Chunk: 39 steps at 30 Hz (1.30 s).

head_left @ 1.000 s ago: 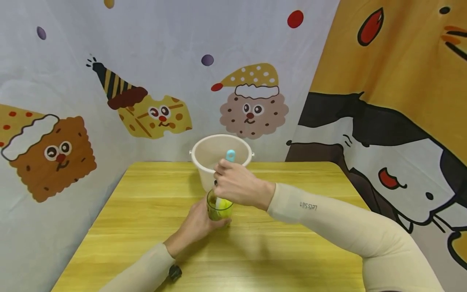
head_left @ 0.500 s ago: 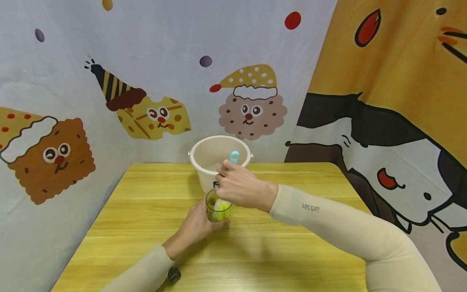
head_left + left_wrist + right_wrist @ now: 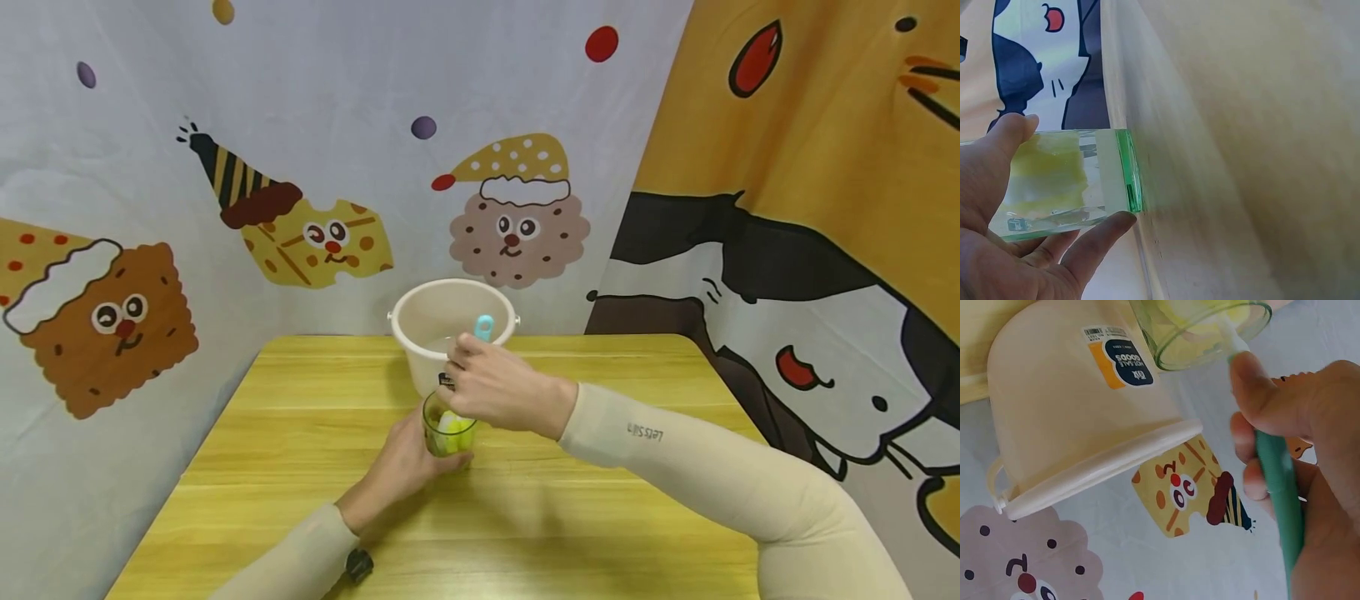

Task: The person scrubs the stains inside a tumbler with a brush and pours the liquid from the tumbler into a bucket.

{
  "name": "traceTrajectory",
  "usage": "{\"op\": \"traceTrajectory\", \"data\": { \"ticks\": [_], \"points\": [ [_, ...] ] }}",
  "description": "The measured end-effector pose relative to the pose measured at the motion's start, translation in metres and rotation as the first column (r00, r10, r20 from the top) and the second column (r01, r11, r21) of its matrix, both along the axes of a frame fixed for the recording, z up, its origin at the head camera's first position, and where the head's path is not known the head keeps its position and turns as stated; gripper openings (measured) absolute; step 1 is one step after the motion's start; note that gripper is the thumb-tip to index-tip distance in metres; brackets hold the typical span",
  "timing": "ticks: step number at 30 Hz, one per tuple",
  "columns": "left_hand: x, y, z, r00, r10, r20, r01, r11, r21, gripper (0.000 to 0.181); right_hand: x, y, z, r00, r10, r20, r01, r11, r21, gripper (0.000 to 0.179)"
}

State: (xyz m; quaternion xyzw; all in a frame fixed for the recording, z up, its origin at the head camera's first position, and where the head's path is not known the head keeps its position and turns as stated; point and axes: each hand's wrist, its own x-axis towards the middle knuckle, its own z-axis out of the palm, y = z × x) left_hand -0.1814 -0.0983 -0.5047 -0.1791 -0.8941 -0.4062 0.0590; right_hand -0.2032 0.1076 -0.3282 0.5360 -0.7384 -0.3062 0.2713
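Observation:
My left hand (image 3: 405,462) grips a clear green-tinted drinking glass (image 3: 444,450), thumb on one side and fingers on the other. In the left wrist view the thick glass base (image 3: 1129,175) is close to the tabletop; whether it touches cannot be told. With my right hand (image 3: 504,385) I hold a sponge cup brush by its teal handle (image 3: 484,327), thumb pressed along it in the right wrist view. The brush's white neck (image 3: 1230,334) runs into the glass mouth. Its yellow and white sponge head (image 3: 455,423) is inside the glass, seen through the wall.
Just behind the glass stands a cream bucket (image 3: 408,342) with a label on its side. All this is on a yellow wood-grain table (image 3: 600,517). A cartoon-printed cloth (image 3: 337,83) hangs behind the table and along its sides.
My right hand has shifted slightly right, and the brush handle leans further right and sits a little lower. The left hand and glass have hardly moved.

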Motion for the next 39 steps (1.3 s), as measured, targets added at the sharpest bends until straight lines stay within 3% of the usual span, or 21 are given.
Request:
{"op": "traceTrajectory", "data": {
  "ticks": [6, 13, 19, 26, 39],
  "points": [
    [0.002, -0.001, -0.001, 1.0, -0.002, -0.019, 0.002, 1.0, -0.005, 0.095, 0.0, 0.003, -0.005, 0.997, 0.064, -0.039, -0.065, 0.998, -0.021, 0.022],
    [0.001, -0.001, -0.002, 1.0, -0.002, -0.014, 0.002, 1.0, -0.002, 0.098, 0.0, 0.012, -0.009, 0.994, 0.1, -0.032, -0.102, 0.992, -0.08, 0.031],
    [0.0, 0.0, -0.002, 1.0, -0.012, -0.004, 0.012, 1.0, 0.007, 0.101, 0.001, 0.016, -0.013, 0.989, 0.13, -0.071, -0.138, 0.984, -0.109, 0.021],
    [0.0, -0.001, -0.001, 1.0, -0.01, -0.018, 0.01, 1.0, 0.023, 0.099, -0.001, 0.018, -0.013, 0.991, 0.102, -0.083, -0.112, 0.987, -0.116, 0.004],
    [0.0, 0.0, -0.002, 1.0, 0.003, -0.017, -0.003, 1.0, 0.006, 0.098, 0.002, 0.004, -0.009, 0.995, 0.006, -0.102, -0.015, 0.996, -0.088, 0.015]
  ]
}}
